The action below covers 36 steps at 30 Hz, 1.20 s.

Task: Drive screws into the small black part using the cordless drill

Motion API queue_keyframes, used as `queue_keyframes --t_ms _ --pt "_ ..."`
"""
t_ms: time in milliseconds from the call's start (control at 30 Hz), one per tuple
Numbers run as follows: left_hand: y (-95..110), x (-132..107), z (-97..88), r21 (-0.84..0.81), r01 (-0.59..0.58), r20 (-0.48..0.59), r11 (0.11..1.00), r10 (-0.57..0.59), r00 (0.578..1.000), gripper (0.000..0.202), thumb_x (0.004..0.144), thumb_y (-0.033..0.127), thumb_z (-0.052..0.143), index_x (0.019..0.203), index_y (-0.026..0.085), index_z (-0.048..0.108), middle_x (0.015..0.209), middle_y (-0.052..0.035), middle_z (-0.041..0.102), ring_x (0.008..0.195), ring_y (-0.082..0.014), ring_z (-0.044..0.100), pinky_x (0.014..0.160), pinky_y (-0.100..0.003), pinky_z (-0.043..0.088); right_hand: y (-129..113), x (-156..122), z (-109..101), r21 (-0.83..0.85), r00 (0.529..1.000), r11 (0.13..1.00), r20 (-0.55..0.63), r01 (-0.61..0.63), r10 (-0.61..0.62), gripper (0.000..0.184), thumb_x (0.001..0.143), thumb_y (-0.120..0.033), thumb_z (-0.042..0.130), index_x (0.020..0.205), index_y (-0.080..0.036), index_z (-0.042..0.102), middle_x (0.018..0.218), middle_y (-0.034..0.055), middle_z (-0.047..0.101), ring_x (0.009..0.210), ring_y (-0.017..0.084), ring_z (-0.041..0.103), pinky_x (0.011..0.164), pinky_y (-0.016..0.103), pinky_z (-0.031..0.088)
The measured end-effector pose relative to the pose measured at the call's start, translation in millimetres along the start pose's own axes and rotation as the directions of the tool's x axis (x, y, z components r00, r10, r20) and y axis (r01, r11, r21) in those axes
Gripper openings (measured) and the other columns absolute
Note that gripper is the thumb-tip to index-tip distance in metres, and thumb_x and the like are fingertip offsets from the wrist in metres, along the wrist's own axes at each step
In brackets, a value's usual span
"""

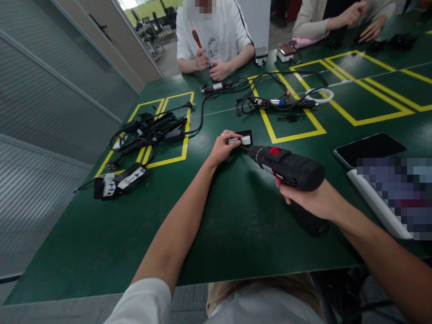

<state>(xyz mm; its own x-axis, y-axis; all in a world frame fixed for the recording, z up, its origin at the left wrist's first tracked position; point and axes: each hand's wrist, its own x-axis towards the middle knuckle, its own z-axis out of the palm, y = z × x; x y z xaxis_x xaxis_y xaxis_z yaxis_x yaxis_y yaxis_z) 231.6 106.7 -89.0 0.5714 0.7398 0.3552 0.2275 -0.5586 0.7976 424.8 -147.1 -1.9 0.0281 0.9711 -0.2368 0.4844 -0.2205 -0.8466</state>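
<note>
A black cordless drill [286,166] with a red switch on top is gripped in my right hand [312,198], fingers wrapped round its handle. Its chuck points left, and the thin bit reaches the near edge of a small black flat piece [248,134]. Whether the bit touches it, I cannot tell. My left hand [222,148] pinches this piece down on the green table [216,234]. A white block-like part [245,140] lies on the piece by the fingertips, partly hidden by them.
Black cabled tools [162,128] and a black pouch with white labels [123,180] lie left. Beyond my hands are a cabled pen-shaped tool [283,103] and a white ring [320,95]. A phone [369,150] lies right. Across the table, a person holds a screwdriver [196,38].
</note>
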Motion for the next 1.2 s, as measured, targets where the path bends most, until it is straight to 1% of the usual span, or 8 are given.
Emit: queue_keyframes --t_ms 200,333,433,500,767,933,1200 --pt "0.5 0.8 0.0 -0.004 0.015 0.0 1.0 -0.015 1.0 0.027 0.077 0.035 0.065 0.099 0.02 0.072 0.104 -0.005 0.059 0.105 -0.0202 0.056 0.099 -0.038 0.042 -1.7 -0.3 -0.9 0.022 1.0 1.0 0.011 0.005 -0.006 0.011 0.081 -0.031 0.059 0.084 -0.021 0.059 0.067 -0.0004 0.064 0.064 0.018 0.064 0.066 0.034 0.051" --pt "-1.1 1.4 0.0 -0.001 0.021 -0.002 1.0 -0.021 1.0 0.026 0.076 0.034 0.066 0.098 0.02 0.072 0.102 -0.0042 0.058 0.105 -0.02 0.056 0.099 -0.037 0.042 -1.8 0.4 -0.5 0.028 1.0 0.999 0.004 -0.018 0.018 0.011 0.08 -0.032 0.059 0.081 -0.021 0.059 0.069 0.0012 0.066 0.062 0.018 0.064 0.062 0.033 0.05" --pt "-1.4 1.0 -0.1 -0.002 0.004 0.005 1.0 -0.004 1.0 0.026 0.077 0.034 0.066 0.098 0.02 0.072 0.102 -0.0045 0.058 0.105 -0.0197 0.055 0.098 -0.036 0.042 -1.4 0.5 -0.3 0.028 0.999 0.999 0.008 -0.033 0.033 0.013 0.081 -0.034 0.059 0.084 -0.021 0.06 0.067 0.0009 0.065 0.061 0.018 0.063 0.059 0.032 0.048" --pt "-0.8 0.4 -0.2 -0.001 -0.011 0.008 1.0 0.011 1.0 0.026 0.078 0.034 0.065 0.099 0.019 0.071 0.102 -0.0048 0.058 0.104 -0.0195 0.055 0.097 -0.036 0.042 -1.4 0.6 -0.3 0.02 0.999 0.999 0.007 -0.041 0.041 0.013 0.081 -0.033 0.058 0.084 -0.021 0.06 0.065 0.0005 0.065 0.06 0.018 0.062 0.06 0.033 0.048" --pt "2.0 -0.5 0.3 0.036 -0.009 0.013 0.999 0.009 1.0 0.025 0.08 0.032 0.063 0.1 0.019 0.069 0.106 -0.0054 0.058 0.105 -0.0194 0.055 0.098 -0.035 0.042 -1.8 2.3 -2.4 0.044 1.0 0.999 0.027 0.004 -0.005 0.008 0.081 -0.028 0.057 0.082 -0.021 0.06 0.064 -0.0007 0.064 0.063 0.018 0.063 0.069 0.033 0.049" --pt "-0.1 0.7 0.4 0.023 -0.013 0.017 1.0 0.012 1.0 0.024 0.08 0.031 0.063 0.099 0.019 0.069 0.107 -0.0056 0.058 0.107 -0.0197 0.055 0.101 -0.036 0.04 -3.1 1.4 -2.9 0.053 0.999 0.999 0.032 -0.008 0.006 0.009 0.081 -0.028 0.057 0.082 -0.02 0.061 0.067 -0.0004 0.064 0.064 0.017 0.063 0.069 0.032 0.049" --pt "-2.0 3.8 -0.1 0.006 -0.011 0.013 1.0 0.011 1.0 0.024 0.079 0.032 0.064 0.098 0.02 0.07 0.104 -0.0051 0.058 0.103 -0.0193 0.056 0.097 -0.036 0.042 -4.6 1.9 -1.7 0.108 1.0 0.994 0.023 0.01 -0.012 0.006 0.081 -0.024 0.056 0.082 -0.021 0.06 0.065 -0.0018 0.062 0.062 0.016 0.061 0.067 0.03 0.048"
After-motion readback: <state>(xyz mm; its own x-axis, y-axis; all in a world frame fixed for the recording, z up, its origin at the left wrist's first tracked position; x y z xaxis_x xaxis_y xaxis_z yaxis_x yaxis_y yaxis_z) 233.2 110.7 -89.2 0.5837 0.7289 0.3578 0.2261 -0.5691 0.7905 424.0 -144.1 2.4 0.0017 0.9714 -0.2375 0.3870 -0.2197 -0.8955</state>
